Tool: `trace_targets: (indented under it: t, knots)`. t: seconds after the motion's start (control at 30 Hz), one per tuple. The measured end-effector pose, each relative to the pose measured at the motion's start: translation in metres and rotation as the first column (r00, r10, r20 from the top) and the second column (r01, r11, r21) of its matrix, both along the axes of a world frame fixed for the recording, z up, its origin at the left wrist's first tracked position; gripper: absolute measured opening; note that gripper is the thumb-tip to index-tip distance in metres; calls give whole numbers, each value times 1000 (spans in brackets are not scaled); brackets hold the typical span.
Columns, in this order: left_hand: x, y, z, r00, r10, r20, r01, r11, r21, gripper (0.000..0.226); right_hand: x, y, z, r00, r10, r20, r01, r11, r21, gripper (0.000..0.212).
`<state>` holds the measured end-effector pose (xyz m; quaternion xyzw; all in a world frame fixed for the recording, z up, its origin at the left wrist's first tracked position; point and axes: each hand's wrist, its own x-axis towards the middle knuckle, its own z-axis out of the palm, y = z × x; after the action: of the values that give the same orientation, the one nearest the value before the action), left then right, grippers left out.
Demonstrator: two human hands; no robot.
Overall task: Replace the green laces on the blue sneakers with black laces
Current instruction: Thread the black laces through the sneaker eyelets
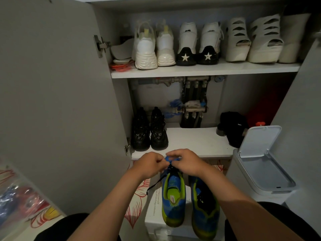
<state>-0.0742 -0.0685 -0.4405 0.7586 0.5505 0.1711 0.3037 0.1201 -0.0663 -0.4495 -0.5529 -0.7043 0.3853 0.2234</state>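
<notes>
blue-and-green sneaker (173,197) at left: pinches black lace (156,183) at far end with left hand (149,164) and right hand (187,162), fingers curled.

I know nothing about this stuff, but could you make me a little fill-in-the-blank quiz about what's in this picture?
1. The left hand and right hand both work on the ___ one of the two blue sneakers.
2. The lace trailing from that shoe is ___ in colour.
3. The white bin stands with its lid ___.
4. The star-heeled shoes sit on the ___ shelf.

Missing words: left; black; open; upper.
</notes>
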Motion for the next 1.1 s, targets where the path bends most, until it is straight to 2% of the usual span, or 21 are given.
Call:
trace_targets:
  t: [0.1,0.23,0.33,0.57,0.63,0.73,0.83,1.0,1.1]
  knots:
    - [3,1,0,999,27,20,-27,999,41,38,-2,2,-2,999,12,-36,-11,1000,8,12]
    - [5,-1,-5,994,46,104,-45,999,-10,33,1,3,0,997,0,-78,-1,1000,-6,12]
    - [6,-2,-11,990,65,123,-63,998,-21,34,0,2,2,997,30,-69,-33,999,-40,21]
    - [8,-3,-15,975,143,171,-128,987,-94,40,4,4,3,1000,-11,-26,11,1000,-28,16]
    - [9,-4,-20,982,160,99,-148,982,-113,38,4,5,0,997,-58,54,60,998,-36,13]
    - [11,-8,-31,992,118,-41,-124,976,-180,33,6,3,-7,956,-53,289,65,997,-34,20]
    - [14,-11,-40,984,99,-151,-130,969,-212,28,3,-1,-9,928,-16,371,35,998,-44,25]
    - [16,-12,-48,978,207,-42,-211,951,-227,19,-4,-8,-10,875,40,482,-62,998,30,24]
    - [13,-13,-49,958,286,36,-263,917,-299,20,-9,-12,-12,829,72,555,-111,993,37,20]
